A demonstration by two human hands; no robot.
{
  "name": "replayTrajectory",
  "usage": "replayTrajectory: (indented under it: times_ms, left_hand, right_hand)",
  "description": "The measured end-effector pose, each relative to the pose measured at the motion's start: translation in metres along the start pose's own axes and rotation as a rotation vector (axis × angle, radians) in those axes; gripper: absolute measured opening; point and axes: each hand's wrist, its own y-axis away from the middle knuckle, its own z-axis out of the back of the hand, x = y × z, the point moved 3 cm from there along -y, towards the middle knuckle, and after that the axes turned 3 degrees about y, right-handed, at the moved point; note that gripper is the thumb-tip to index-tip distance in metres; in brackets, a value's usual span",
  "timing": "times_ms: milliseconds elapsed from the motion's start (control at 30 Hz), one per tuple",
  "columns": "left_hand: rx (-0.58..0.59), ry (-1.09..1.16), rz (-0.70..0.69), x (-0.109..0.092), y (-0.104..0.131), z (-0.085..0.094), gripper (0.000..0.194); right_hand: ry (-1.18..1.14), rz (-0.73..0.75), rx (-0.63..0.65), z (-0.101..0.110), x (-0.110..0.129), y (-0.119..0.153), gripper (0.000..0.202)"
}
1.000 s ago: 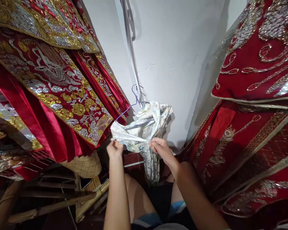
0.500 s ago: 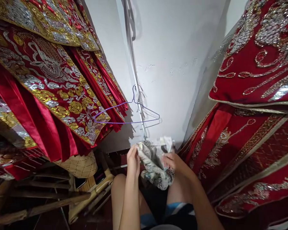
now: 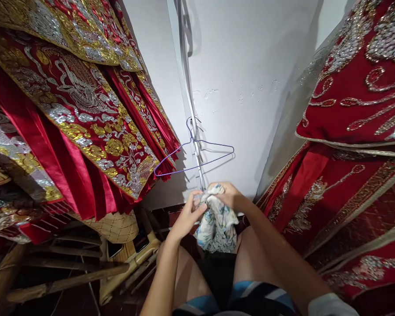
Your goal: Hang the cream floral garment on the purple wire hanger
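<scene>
A bunched pale floral garment (image 3: 217, 230) hangs in folds just above my knees, its exact kind unclear. My left hand (image 3: 191, 213) grips its upper left edge between thumb and fingers. My right hand (image 3: 228, 195) is closed on the upper right part, with some fingers hidden behind the cloth. Beyond both hands, a bare purple wire hanger (image 3: 195, 169) hangs by its hook from a pale upright rail (image 3: 186, 83) on the wall. Neither hand touches the hanger.
Red costumes with gold and silver embroidery (image 3: 98, 127) hang on the left. More red beaded clothing (image 3: 355, 109) hangs on the right. A bamboo chair frame (image 3: 118, 281) stands at lower left. The white wall (image 3: 246, 57) rises ahead.
Both hands have come closer together at the garment's top, bunching it more. The hanger has swung round and now tilts, its right end higher. The view has shifted slightly.
</scene>
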Motion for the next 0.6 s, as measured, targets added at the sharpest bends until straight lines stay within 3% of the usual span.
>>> replayTrajectory:
  times_ms: [100, 167, 200, 367, 467, 600]
  left_hand:
    - [0.232, -0.208, 0.104, 0.01, 0.011, 0.007, 0.034]
    - [0.236, -0.387, 0.102, 0.007, 0.014, 0.02, 0.028]
    - [0.201, -0.471, 0.102, 0.004, 0.014, 0.029, 0.026]
    - [0.021, -0.954, 0.18, -0.026, 0.002, 0.08, 0.011]
    - [0.032, -1.191, 0.244, -0.03, -0.004, 0.108, 0.01]
    - [-0.019, -1.244, 0.221, -0.017, -0.006, 0.135, 0.017]
  right_hand:
    - [0.045, 0.174, -0.328, 0.033, 0.017, -0.029, 0.023]
    - [0.122, 0.191, -0.5, 0.052, 0.015, -0.052, 0.039]
    - [0.162, 0.157, -0.527, 0.057, 0.008, -0.064, 0.041]
    - [0.416, -0.076, -0.422, 0.061, -0.037, -0.107, 0.028]
    - [0.462, -0.111, -0.411, 0.061, -0.051, -0.104, 0.024]
    - [0.502, -0.095, -0.422, 0.069, -0.047, -0.082, 0.02]
